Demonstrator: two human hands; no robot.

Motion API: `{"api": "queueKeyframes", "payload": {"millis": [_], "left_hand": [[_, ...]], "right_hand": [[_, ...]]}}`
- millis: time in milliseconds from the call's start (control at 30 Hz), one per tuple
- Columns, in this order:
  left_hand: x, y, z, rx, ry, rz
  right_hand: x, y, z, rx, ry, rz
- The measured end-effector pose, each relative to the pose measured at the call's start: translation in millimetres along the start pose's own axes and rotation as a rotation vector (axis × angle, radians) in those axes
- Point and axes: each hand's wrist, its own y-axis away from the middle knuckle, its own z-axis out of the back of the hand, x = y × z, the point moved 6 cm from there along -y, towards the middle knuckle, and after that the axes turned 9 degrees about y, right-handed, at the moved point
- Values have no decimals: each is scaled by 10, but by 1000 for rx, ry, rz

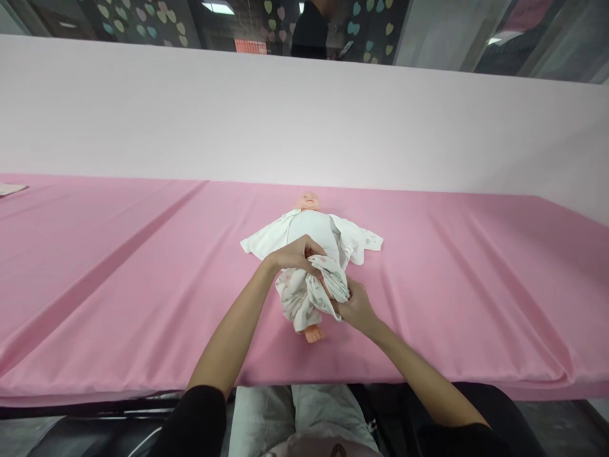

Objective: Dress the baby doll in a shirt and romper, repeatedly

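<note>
A baby doll (309, 202) lies on its back, head toward the wall, in a white top (311, 230) with its sleeves spread to both sides. Pale printed baby pants (297, 295) are bunched around its legs, and one bare foot (313, 334) sticks out of a pant leg at the near end. My left hand (299, 255) is closed on the upper edge of the bunched cloth, over the doll's lower body. On the other side, my right hand (356, 307) grips the gathered fabric from the right, its fingers partly hidden. The doll's other foot is out of sight in the cloth.
A pink sheet (143, 273) with long creases covers the table, whose near edge runs just before my lap. Behind stands a white wall (304, 120) with dark glass above. A pale flat item (12, 188) lies at the far left edge.
</note>
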Motion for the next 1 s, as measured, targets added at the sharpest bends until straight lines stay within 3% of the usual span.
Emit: {"api": "queueKeyframes", "payload": {"millis": [233, 433, 633, 833, 1000], "left_hand": [[166, -53, -51, -66, 142, 0], [283, 34, -66, -150, 172, -15], [20, 325, -201, -9, 133, -3], [-230, 448, -299, -221, -281, 56], [-207, 414, -250, -171, -262, 57]], "right_hand": [[73, 2, -40, 16, 37, 55], [64, 19, -32, 50, 39, -5], [-5, 13, -19, 46, -25, -73], [-54, 24, -30, 43, -27, -126], [-21, 27, -19, 63, -14, -123]]}}
